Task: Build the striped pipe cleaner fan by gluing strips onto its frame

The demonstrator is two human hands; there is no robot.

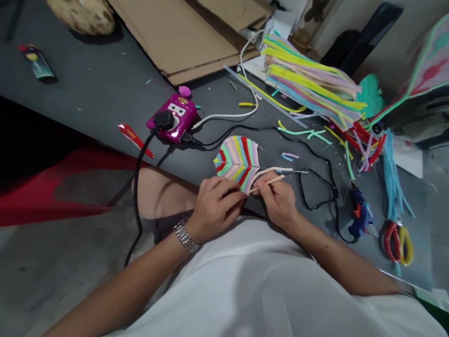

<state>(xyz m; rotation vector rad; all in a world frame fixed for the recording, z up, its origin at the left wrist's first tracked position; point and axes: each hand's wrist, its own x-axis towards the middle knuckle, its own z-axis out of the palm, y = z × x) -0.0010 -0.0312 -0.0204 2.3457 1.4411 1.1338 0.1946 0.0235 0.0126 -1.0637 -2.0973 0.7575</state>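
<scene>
Pinches cream strip (277,179) in R hand (278,196) & grips striped panel (236,161) in L hand (219,203) by near edge of table (87,89), prob. mostly done, w/ wire stem (298,172) bare & cream row apparently unfixed.

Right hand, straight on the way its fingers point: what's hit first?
Beyond the thin pale-peach strip it pinches, the right hand would likely meet the multicoloured striped leaf-shaped piece at its fingertips; depth is unclear, so it might pass over or under.
</scene>
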